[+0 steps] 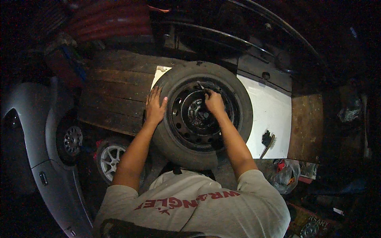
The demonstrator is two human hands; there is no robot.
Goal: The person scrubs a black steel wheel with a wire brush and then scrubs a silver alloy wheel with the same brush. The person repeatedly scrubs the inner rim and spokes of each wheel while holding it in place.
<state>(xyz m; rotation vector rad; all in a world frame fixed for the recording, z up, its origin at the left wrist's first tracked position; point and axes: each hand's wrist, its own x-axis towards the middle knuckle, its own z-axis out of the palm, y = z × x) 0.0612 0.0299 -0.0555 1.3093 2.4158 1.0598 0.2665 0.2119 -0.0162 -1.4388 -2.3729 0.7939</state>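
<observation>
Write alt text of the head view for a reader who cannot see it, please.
A person rests the left hand on a tire; the right hand holds a small tool over its black rim. A brush lies on the white board to the right.

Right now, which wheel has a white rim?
The white-spoked wheel between the silver car and left forearm. The central wheel has a black rim; the car's wheel looks grey.

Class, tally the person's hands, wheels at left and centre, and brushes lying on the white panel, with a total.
Hands: 2, left hand, right hand
Wheels: 3, black-rimmed wheel, white-spoked wheel, grey car's wheel
Brushes: 1, brush on white panel
Total: 6
</observation>
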